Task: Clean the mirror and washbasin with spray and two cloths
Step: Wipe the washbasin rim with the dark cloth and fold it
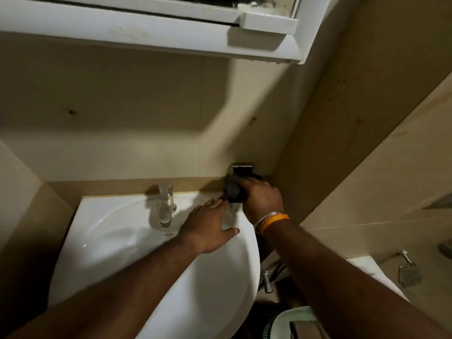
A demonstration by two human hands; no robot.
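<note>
Beside the washbasin (151, 253), right hand (263, 200) clutches dark object (233, 190) — left hand (208, 226) flat.

One white washbasin (127, 241) with one chrome tap (165, 204), and one white-framed cabinet (151, 33) above. Two hands: the left hand (208, 227) and the right hand (260, 199), with one dark object (233, 190). Two wristbands (270, 221), one metal wall holder (241, 168), one chrome hook (407, 269)
</note>
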